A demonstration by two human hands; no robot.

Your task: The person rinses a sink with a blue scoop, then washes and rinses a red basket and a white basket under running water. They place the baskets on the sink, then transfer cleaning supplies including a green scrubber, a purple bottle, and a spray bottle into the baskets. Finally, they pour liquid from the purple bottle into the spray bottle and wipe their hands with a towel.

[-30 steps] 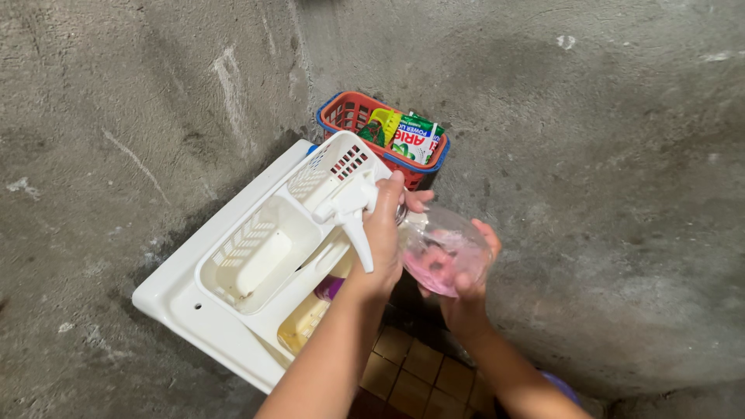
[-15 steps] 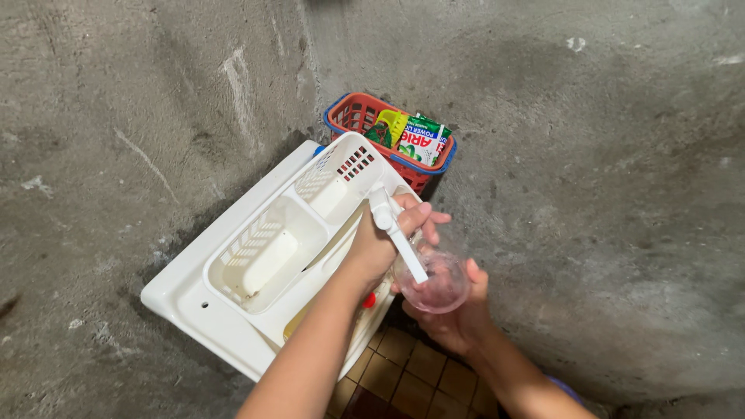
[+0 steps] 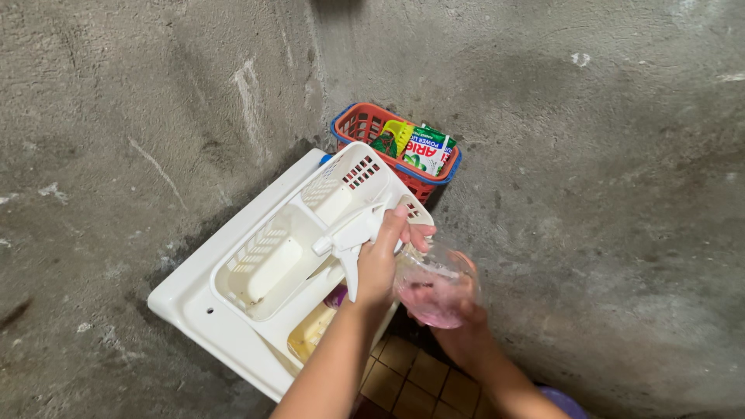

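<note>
A: What sort of place?
B: Home wash corner, likely a laundry or bathroom nook. Rough bare cement walls [image 3: 582,194] meet in a corner, stained and scuffed.
A: Fixtures?
B: White sink [image 3: 194,299] mounted at the corner, a white slotted plastic basket [image 3: 264,248] sitting in it. Small red basket [image 3: 365,124] behind, holding detergent sachets [image 3: 425,151]. Brown tiled floor [image 3: 403,372] below.

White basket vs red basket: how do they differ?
The white basket is larger and sits in the white sink; the red basket is smaller, blue-rimmed and stands behind it against the wall. The white one holds a pale bar, the red one sachets. Both are slotted plastic.
</note>
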